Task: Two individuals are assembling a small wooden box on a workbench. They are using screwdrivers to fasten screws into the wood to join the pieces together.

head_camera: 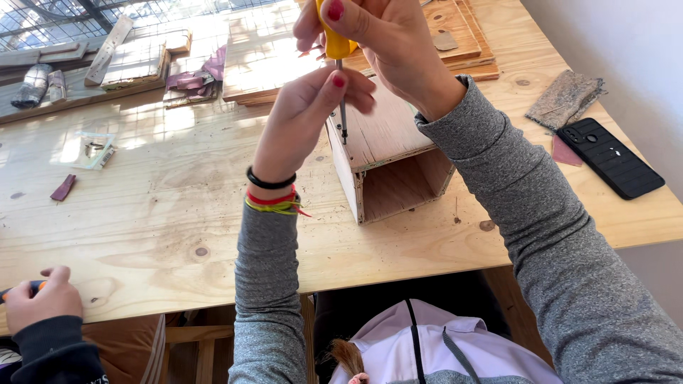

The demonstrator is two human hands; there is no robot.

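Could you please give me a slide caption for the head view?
Right hand drives a yellow-handled screwdriver into a wooden box while left hand steadies it.

Looks like a woodworking workshop: plywood bench point(178, 213), stacked boards point(263, 57) at upper centre, open wooden box point(391, 171) mid-frame.

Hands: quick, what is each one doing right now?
Left hand: fingertips pinched on the screwdriver shaft above the wooden box.
Right hand: closed around the screwdriver's yellow handle.

A small clear plastic packet point(94, 150) (holding small metal bits) lies on the table's point(178, 235) left.
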